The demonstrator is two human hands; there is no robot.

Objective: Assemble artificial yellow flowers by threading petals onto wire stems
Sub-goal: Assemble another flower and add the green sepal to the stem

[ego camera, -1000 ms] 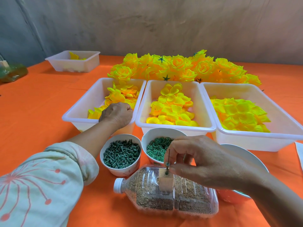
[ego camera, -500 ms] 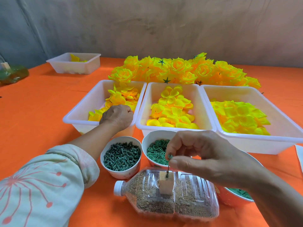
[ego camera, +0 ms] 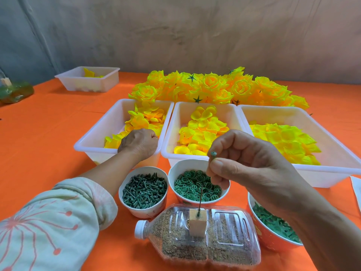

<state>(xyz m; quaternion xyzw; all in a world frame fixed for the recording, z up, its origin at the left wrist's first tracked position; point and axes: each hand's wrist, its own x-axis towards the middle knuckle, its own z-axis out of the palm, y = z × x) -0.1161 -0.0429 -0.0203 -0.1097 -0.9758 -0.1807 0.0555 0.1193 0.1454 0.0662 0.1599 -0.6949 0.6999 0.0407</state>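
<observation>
At the far left edge of the bench [ego camera: 48,133] a green bottle [ego camera: 16,92] lay on its side, and a small tub [ego camera: 88,85] with a few yellow scraps stood further back. Your left hand [ego camera: 139,142] reached into the left tub [ego camera: 107,126], knuckles up and fingers curled down among the petals [ego camera: 145,119]; I could not tell whether they had hold of one. Just in front of that tub stood a bowl of pegs [ego camera: 144,212], dark green and heaped. Beside it, a bowl of rings [ego camera: 187,163] sat before the middle tub [ego camera: 175,126], which held rounder petals. A clear bottle [ego camera: 224,241] full of brown grain lay on its side nearest you, with a wooden block [ego camera: 197,224] set in its top and a thin wire [ego camera: 200,200] standing upright from the block. Your right hand [ego camera: 248,163] hovered above the bowl of rings, with thumb and forefinger pinching a small green peg [ego camera: 213,155], its round head up, above the wire's tip and clear of it. To the right stood the right tub [ego camera: 273,114] of squarer petals and a bowl [ego camera: 271,242] of green pieces. Finished flowers [ego camera: 214,89] were piled behind the tubs.
</observation>
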